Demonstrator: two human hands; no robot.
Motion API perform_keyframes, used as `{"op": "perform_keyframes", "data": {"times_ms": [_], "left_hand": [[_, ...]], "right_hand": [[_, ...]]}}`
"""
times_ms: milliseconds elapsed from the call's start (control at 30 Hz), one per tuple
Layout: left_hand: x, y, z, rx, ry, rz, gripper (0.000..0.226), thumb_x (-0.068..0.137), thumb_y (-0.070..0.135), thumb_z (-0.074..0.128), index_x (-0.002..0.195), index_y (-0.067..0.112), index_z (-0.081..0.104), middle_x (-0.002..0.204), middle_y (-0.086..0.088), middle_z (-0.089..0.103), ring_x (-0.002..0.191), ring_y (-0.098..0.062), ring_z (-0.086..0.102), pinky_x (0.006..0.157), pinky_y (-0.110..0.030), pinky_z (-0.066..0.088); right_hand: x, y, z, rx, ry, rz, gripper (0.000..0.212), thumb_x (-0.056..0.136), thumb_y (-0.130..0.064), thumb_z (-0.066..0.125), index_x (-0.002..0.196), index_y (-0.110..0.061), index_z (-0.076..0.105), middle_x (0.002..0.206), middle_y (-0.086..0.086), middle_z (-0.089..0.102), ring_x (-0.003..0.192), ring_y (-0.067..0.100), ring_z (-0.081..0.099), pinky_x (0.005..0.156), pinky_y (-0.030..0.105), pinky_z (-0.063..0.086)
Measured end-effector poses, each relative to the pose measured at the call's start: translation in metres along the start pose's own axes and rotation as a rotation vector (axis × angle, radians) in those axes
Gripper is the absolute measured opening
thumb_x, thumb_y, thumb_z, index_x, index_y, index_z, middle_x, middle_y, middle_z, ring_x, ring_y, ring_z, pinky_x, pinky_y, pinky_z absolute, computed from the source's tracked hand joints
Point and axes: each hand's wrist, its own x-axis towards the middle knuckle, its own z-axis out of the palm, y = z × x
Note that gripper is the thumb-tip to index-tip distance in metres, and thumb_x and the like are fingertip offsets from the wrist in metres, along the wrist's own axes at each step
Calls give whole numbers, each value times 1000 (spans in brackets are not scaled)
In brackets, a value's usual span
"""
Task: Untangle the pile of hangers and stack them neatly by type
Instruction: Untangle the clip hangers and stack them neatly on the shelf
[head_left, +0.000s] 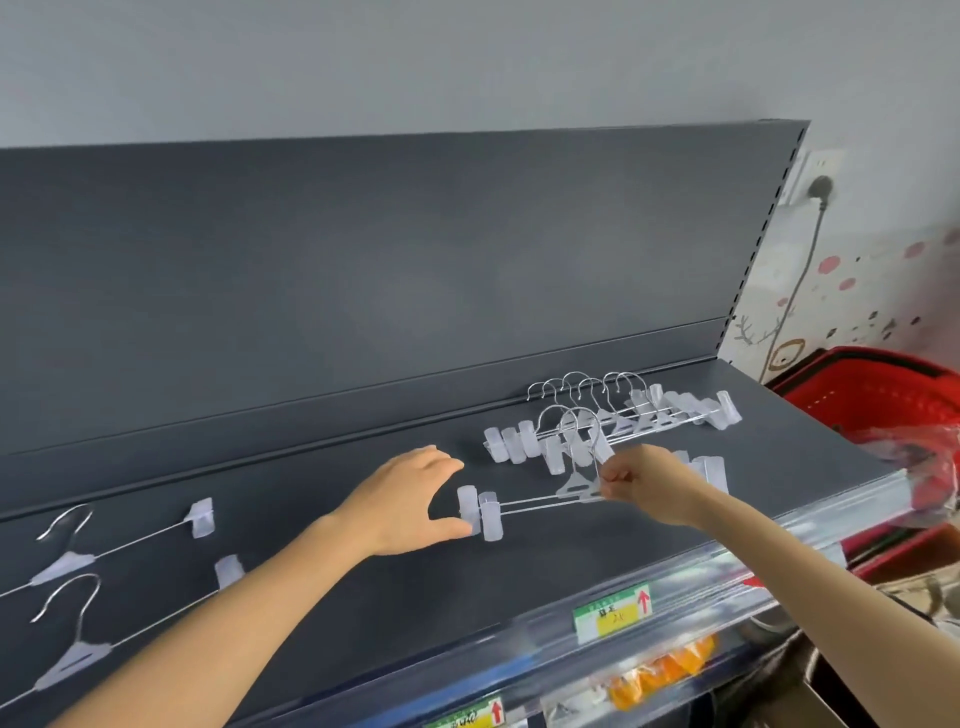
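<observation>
Pair of clip hangers (489, 517) lies on shelf (415, 597), just in front of stack of clip hangers (613, 422) at back right. Right hand (644, 486) pinches pair at plastic centre piece below hooks; grip narrow, closed on it. Left hand (410, 499) brackets end clips; grip wide, thumb touching near clip. Two loose hangers (63, 566) lie far left. Best approach, likely: lift both ends level, hooks facing as stack's, set down parallel so clips don't snag.
</observation>
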Motion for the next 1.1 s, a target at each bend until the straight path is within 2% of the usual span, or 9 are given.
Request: {"op": "perform_keyframes", "data": {"times_ms": [167, 433, 633, 733, 767, 833, 900, 1033, 1100], "left_hand": [[12, 13, -2, 4, 11, 39, 78, 83, 60, 56, 147, 24, 28, 151, 11, 29, 141, -9, 21, 111, -27, 24], [46, 41, 2, -56, 20, 106, 67, 88, 57, 51, 143, 21, 35, 148, 7, 34, 139, -12, 27, 110, -28, 28], [75, 60, 6, -96, 58, 67, 44, 100, 41, 34, 134, 15, 45, 136, 6, 45, 130, -16, 39, 102, -26, 33], [99, 72, 6, -155, 92, 8, 42, 101, 38, 33, 134, 17, 47, 138, 8, 45, 129, -12, 39, 105, -28, 34], [109, 77, 7, -159, 100, -7, 38, 101, 37, 33, 127, 18, 53, 131, 8, 51, 123, -13, 43, 102, -30, 37], [127, 88, 8, -145, 109, -22, 30, 100, 35, 33, 89, 27, 60, 96, 11, 58, 98, -15, 49, 93, -36, 43], [144, 103, 9, -123, 110, -39, 38, 99, 30, 32, 61, 28, 38, 68, 11, 43, 76, -14, 40, 81, -37, 44], [173, 126, 16, -162, 39, -106, 38, 97, 26, 33, 60, 17, 30, 61, 6, 34, 63, -14, 33, 64, -34, 33], [184, 134, 19, -161, -6, -168, 38, 97, 29, 33, 62, 16, 32, 63, 4, 37, 66, -17, 36, 61, -34, 31]], "right_hand": [[-2, 22, -9, -34, 13, -25, 41, 87, -13, 60, 51, -23, 42, 59, -6, 43, 58, 12, 36, 58, 24, 33], [-17, 56, -35, -41, 73, -2, 57, 88, -16, 62, 40, -42, 48, 51, -10, 43, 53, 3, 38, 55, 16, 32], [-9, 99, -65, -45, 66, -16, 51, 88, -13, 61, 45, -27, 36, 47, -12, 39, 49, 5, 32, 51, 15, 31], [3, 118, -82, -60, 41, -51, 51, 88, -15, 62, 45, -30, 39, 50, -17, 46, 50, 2, 39, 53, 11, 34], [7, 123, -88, -72, 16, -65, 50, 87, -17, 62, 44, -33, 42, 51, -19, 47, 50, 1, 41, 53, 10, 35], [16, 136, -98, -97, -28, -92, 47, 88, -18, 62, 47, -33, 45, 53, -15, 49, 51, 0, 42, 55, 10, 35], [27, 148, -107, -117, -48, -112, 38, 88, -20, 62, 53, -29, 50, 57, -13, 51, 54, 1, 43, 59, 12, 36], [47, 174, -115, -114, -74, -140, 42, 88, -22, 60, 50, -36, 51, 56, -19, 52, 57, 3, 43, 62, 21, 39], [55, 183, -114, -102, -96, -161, 32, 88, -21, 60, 57, -29, 58, 63, -14, 56, 63, 8, 46, 66, 23, 41]]}}
